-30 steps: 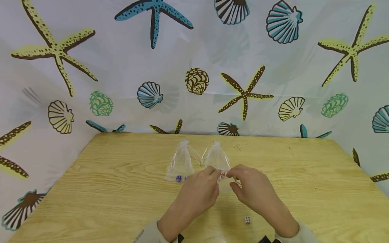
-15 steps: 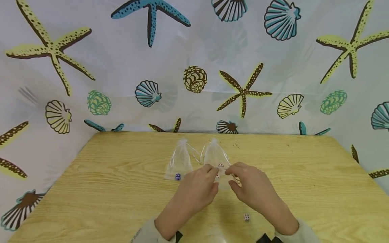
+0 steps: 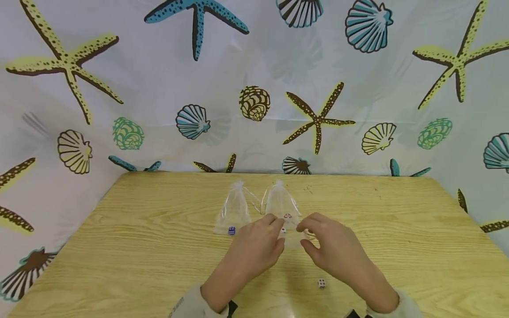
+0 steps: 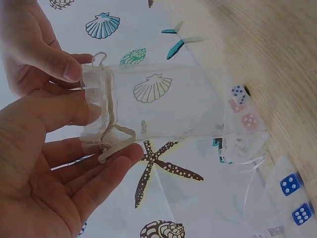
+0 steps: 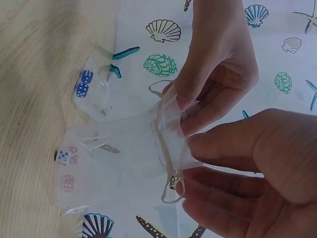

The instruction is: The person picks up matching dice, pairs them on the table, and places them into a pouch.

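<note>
Between my hands is a sheer white drawstring bag (image 4: 188, 106), its cord and gathered top at my fingers. My left hand (image 3: 256, 243) pinches one side of the top, thumb on the near face and other fingers behind it. My right hand (image 3: 334, 243) pinches the opposite side. In the right wrist view, two red dice (image 5: 68, 183) look pale through the sheer fabric. A white die (image 5: 63, 157) shows at the bag's lower end; I cannot tell whether it is inside. Part of the bag is hidden by the hands in the head view.
Two more sheer bags lie on the wooden table (image 3: 159, 247): the left bag (image 3: 232, 212) with blue dice (image 4: 291, 184), and the other bag (image 3: 279, 201) beyond my hands. A loose white die (image 3: 321, 283) lies nearer me. Behind hangs a shell-patterned cloth (image 3: 222, 79).
The head view has shifted slightly. Both hands stay almost in place on the bag, the gap between them a little wider. Dice behind the left fingertips show differently.
</note>
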Demonstrator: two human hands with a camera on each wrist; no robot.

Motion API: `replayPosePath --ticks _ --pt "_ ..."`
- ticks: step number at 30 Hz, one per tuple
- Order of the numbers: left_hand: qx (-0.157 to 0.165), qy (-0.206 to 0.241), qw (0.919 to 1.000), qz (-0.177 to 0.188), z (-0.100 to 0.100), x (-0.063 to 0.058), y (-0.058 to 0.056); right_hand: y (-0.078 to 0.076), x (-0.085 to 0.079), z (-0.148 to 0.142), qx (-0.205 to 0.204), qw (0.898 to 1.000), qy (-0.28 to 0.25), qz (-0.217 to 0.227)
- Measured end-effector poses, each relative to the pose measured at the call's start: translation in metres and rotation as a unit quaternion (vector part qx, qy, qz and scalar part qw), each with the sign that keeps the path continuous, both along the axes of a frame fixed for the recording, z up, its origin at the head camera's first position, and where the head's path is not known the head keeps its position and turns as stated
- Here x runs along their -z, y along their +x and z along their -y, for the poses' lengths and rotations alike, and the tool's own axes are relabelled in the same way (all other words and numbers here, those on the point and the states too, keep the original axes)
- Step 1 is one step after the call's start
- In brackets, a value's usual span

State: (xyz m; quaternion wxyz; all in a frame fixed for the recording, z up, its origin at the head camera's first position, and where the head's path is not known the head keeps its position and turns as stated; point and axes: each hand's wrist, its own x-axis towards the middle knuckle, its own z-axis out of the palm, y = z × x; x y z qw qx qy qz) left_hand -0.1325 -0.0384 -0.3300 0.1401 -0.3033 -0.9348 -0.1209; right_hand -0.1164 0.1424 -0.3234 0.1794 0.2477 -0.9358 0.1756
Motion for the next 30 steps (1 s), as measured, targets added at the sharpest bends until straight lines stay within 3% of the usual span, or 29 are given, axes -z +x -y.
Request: replayPosePath --ticks 10,16,21,26,30 --pt "-0.004 -0.018 0.9996 -0.023 -0.001 0.002 0.001 0.013 0.000 -0.010 0.038 0.998 -0.034 0.037" --pt "-0.015 -0.027 0.9992 -0.025 -0.001 0.001 0.001 0.015 0.009 -0.020 0.066 0.989 -0.040 0.125" --pt "-0.016 -0.031 0.9992 -0.018 -0.002 0.000 0.001 0.014 0.025 -0.029 0.057 0.980 -0.031 0.186" --pt "-0.012 -0.023 0.9996 -0.014 -0.002 0.000 0.001 0.014 0.044 -0.036 0.039 0.964 -0.038 0.261" --pt "-0.010 -0.017 0.9997 -0.014 -0.001 0.000 0.001 0.015 0.054 -0.039 0.012 0.960 -0.037 0.276"
